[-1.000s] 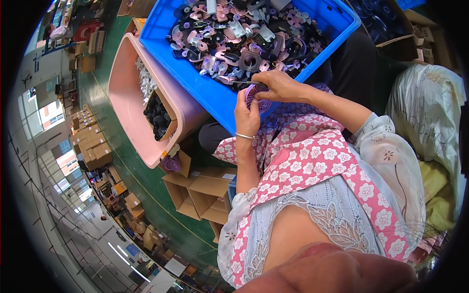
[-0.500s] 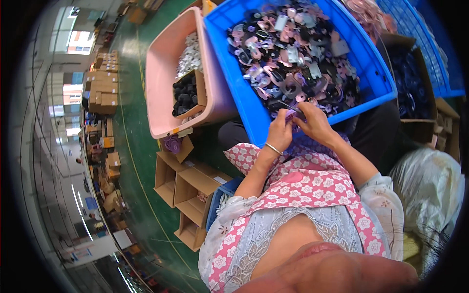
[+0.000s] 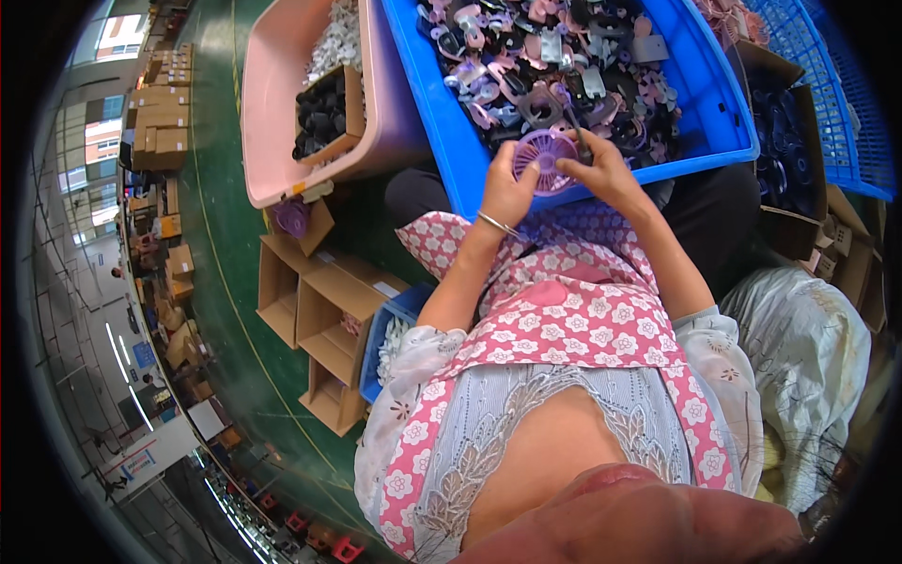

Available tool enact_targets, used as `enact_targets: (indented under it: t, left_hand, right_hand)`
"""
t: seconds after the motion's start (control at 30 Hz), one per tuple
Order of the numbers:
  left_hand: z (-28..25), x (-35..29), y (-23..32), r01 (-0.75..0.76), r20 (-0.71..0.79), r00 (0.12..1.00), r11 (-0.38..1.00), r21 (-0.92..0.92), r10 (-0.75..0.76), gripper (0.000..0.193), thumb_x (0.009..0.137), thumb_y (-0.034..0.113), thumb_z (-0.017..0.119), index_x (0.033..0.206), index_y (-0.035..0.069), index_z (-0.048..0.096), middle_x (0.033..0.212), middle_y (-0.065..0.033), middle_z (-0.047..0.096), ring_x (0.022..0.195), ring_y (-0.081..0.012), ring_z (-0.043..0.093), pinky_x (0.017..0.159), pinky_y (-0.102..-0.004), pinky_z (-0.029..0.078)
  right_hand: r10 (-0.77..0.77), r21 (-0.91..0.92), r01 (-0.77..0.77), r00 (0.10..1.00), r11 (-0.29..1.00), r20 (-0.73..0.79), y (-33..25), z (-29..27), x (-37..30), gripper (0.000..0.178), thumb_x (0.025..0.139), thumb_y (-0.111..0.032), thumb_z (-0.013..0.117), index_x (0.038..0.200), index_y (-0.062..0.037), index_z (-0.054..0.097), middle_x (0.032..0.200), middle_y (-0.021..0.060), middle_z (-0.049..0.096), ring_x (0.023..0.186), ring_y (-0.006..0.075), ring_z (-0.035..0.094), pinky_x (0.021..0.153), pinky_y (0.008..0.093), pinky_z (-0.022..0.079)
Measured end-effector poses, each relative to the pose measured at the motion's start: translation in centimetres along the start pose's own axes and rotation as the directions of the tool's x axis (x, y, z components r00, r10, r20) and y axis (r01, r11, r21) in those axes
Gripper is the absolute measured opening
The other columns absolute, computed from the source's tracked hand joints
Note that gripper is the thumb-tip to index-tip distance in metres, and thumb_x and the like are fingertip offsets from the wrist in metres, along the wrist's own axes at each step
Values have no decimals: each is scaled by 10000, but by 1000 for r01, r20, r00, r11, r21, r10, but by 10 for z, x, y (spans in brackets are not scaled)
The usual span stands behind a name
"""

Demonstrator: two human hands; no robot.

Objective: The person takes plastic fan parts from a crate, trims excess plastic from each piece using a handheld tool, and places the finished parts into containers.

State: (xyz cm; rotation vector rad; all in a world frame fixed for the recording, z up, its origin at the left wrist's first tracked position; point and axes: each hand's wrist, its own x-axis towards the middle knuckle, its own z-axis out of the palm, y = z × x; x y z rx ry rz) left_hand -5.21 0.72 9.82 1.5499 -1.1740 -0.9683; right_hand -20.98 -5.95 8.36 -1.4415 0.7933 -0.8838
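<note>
From the head view, a blue plastic crate point(image 3: 714, 113) stood right in front of the seated person, heaped with loose plastic parts point(image 3: 554, 56) in lilac, pink, grey and black. To its left stood a pink tub point(image 3: 272, 141) holding white pieces point(image 3: 338, 42) and a small cardboard box of black parts point(image 3: 324, 113). On the far right a blue mesh basket point(image 3: 846, 103) ran along the edge, with an open carton of dark blue parts point(image 3: 785, 141) beside it.

At the crate's near rim, the person held a round purple fan grille point(image 3: 547, 155) between both hands. The left hand point(image 3: 507, 188), a thin bangle point(image 3: 496, 224) at its wrist, had its grip clamped on the grille's left edge. The right hand point(image 3: 606, 169) had its grip clamped on the right edge, with a thin dark tool or stick, too small to make out, pinched in the fingers and pointing up over the parts.

On the green floor point(image 3: 225, 310) to the left lay open cardboard boxes point(image 3: 310, 310), one holding a purple part point(image 3: 293, 218), and a small blue bin of white pieces point(image 3: 390, 343) sat against the person's left elbow. A pale bag point(image 3: 808, 348) bulged at the right side. Stacked cartons point(image 3: 160, 113) stood well apart, further off on the left.
</note>
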Motion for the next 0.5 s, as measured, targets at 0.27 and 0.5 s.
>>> enact_targets:
  t: [0.27,0.5]
  left_hand:
    - [-24,-1,23,150,159,980,966,-211,-118,235,774,49,634,974,2,520,898,-59,600,801,-87,576,684,-223,478]
    - [-22,-5,25,34,149,987,989,145,-56,219,788,150,641,980,48,609,841,-73,660,758,-197,637,686,-295,499]
  right_hand:
    - [294,105,-313,942,944,161,-18,1,5,163,807,-138,632,944,-51,624,698,-26,576,608,40,479,545,204,380]
    - [79,-292,4,959,957,272,-24,2,5,195,787,-143,632,899,8,582,652,41,558,608,83,467,558,268,392]
